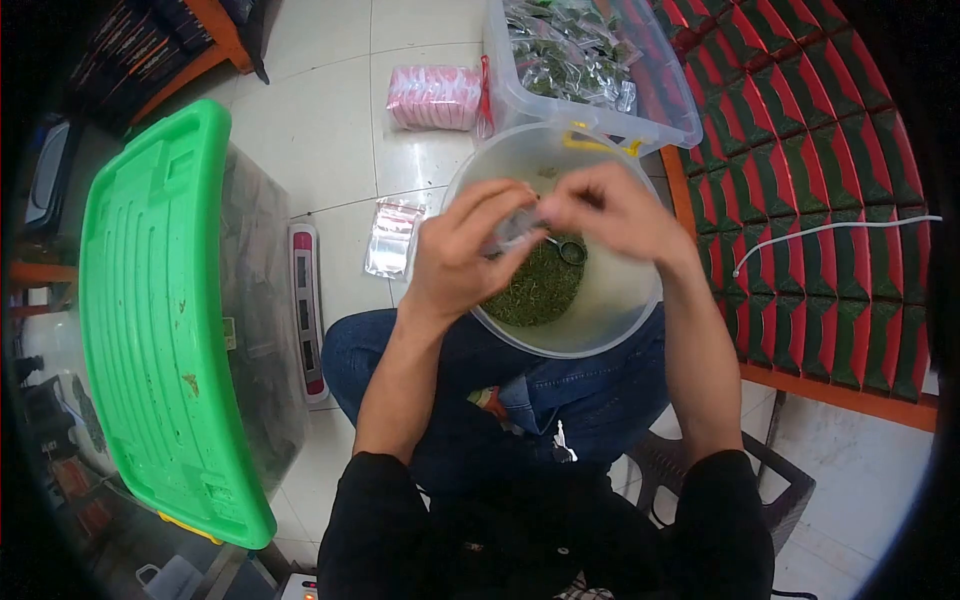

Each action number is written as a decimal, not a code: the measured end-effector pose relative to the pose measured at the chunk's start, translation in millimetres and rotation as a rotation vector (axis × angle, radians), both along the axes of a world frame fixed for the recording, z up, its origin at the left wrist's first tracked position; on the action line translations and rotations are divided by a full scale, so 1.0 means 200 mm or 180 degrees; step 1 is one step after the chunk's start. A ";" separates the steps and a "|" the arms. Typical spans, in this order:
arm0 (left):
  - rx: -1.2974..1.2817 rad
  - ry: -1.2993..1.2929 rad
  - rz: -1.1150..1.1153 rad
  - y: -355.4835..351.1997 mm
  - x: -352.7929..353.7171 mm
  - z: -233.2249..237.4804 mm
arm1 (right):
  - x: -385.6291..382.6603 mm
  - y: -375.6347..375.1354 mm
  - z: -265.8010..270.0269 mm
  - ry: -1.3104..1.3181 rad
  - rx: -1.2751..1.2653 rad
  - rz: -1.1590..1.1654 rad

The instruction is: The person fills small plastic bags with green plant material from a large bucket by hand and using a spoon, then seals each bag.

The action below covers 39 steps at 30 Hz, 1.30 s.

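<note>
Leaves (535,292), green and loose, half-filled a pale tub (612,318); above it, left hand (465,250) and right hand (608,212) both pinched a small clear pouch (516,230). Keeping it over the tub would probably catch spills.

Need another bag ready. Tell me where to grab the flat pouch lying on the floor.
Pinch the pouch by its left edge, coming from the left. It lies flat on the floor, its right side close to the bucket, so the open left side likely gives the fingers more room to slip under.
</note>
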State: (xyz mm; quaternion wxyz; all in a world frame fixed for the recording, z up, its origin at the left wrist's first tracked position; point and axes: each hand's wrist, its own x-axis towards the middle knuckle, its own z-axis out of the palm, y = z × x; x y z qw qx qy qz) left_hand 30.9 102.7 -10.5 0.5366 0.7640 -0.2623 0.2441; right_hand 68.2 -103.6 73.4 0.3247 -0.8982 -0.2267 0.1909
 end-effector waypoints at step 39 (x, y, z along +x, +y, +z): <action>-0.0564 0.0798 0.0344 -0.06 -0.03 0.01 | -0.36 -0.20 -0.30 0.1173 0.2704 -0.2175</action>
